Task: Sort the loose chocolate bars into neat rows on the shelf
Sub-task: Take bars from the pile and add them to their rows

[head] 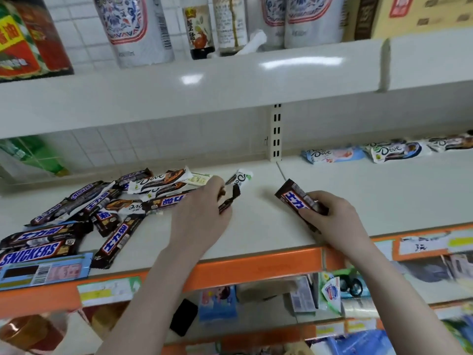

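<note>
Risk comes first: our left hand pinches a dark bar beside the loose pile, and a tug could drag neighbours off the shelf. Our right hand grasps a Snickers bar; its long axis runs from this grip up-left, toward the shelf back.

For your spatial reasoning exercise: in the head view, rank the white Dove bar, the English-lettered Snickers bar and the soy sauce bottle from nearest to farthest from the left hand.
From the left hand:
1. White Dove bar, just beyond the fingers.
2. Snickers bar, far left, shelf front.
3. Soy sauce bottle, shelf above.
</note>
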A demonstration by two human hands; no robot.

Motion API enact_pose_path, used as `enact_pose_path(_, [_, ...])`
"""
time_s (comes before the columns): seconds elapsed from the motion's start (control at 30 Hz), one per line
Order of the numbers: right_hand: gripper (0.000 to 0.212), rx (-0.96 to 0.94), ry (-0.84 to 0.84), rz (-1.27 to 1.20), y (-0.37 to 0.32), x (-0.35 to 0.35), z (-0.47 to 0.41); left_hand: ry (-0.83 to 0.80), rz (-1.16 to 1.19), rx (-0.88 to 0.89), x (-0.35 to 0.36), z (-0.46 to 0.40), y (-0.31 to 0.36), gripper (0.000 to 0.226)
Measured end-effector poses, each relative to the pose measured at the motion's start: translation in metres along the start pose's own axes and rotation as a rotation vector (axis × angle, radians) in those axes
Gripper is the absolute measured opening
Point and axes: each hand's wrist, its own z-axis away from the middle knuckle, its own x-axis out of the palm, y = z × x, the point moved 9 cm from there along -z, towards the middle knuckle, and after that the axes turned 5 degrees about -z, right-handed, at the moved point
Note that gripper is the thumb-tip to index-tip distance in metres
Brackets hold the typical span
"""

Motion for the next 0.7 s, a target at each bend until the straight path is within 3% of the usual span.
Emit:
enact_pose_path(0.27, [0.019, 0.028, -0.078, -0.208, 0.053, -0.091, -0.031, 0.095, 0.0, -0.072, 0.034, -0.011, 0.078, 0.04])
enact_pose_path(0.43, [0.016, 0.081, -0.183, -0.313, 0.083, -0.137, -0.052, 0.044, -0.052, -0.079, 0.066, -0.021, 0.127, 0.038])
enact_pose_path(0.7, [0.03, 0.145, -0.37, -0.358, 0.094, -0.13, -0.068, 0.061, -0.059, -0.193, 0.067, -0.02, 0.145, 0.032])
